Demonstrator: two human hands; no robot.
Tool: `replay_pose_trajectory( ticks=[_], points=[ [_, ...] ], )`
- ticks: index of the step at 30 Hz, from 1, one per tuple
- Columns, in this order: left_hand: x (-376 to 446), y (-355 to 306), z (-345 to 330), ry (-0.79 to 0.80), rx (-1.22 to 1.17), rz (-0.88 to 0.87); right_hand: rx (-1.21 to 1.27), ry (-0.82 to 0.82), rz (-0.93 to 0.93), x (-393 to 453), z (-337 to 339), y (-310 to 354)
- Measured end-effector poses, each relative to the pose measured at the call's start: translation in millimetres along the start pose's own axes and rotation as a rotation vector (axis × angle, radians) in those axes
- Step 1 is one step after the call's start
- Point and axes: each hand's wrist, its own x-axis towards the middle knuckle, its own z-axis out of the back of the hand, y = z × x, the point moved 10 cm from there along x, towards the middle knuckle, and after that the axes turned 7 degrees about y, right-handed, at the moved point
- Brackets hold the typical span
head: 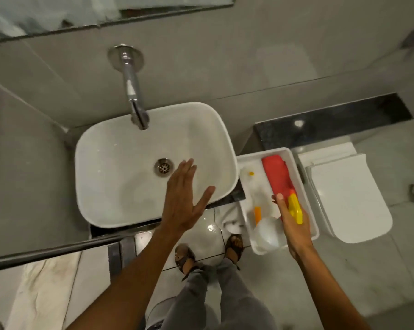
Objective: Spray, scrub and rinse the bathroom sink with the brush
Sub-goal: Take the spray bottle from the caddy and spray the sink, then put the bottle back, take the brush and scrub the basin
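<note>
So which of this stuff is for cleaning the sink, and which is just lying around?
For the job:
white rectangular ceramic sink
chrome wall tap
red bottle with yellow trigger
white plastic tray
clear brush with orange handle

Lying about:
white toilet lid
steel rail

Dim, soft overhead light; floor glare, wide-angle bending, blurred edges.

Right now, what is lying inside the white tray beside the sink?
The white tray holds a red spray bottle with a yellow trigger, a clear brush with an orange part. The right hand covers part of the contents.
</note>
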Motion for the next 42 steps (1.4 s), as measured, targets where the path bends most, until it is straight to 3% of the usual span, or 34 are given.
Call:
replay_pose_trajectory(
  ticks=[7, 13, 20, 26, 33, 35, 38, 42],
  points=[
    [55, -91, -67, 0.083, 0.024, -0.159, 0.059, -0.132, 0.034, 60, 56, -45],
    [64, -93, -108, 0.237, 0.327, -0.112, 0.136, -0.245, 0.026, 98, 78, -109],
    [66, -96, -107, 0.238, 0.333, -0.089, 0.122, -0.271, 0.041, 120, 98, -149],
    [67, -95, -106, 0.23, 0.334, -0.07, 0.027, -0.278, -0.038, 99, 112, -195],
    [67, -94, -107, 0.219, 0.324, -0.08, 0.12, -0.562, -0.254, 25, 85, -222],
    [68, -93, -107, 0.219, 0.327, -0.077, 0.042, -0.426, -0.326, 17, 47, -228],
    [68, -92, -108, 0.223, 0.313, -0.07, -0.114, -0.15, -0.221, 34, -7, -217],
    [66, -91, -109, 0.221, 0.332, -0.087, -0.369, -0.112, -0.162, 83, -39, -198]
  ],
)
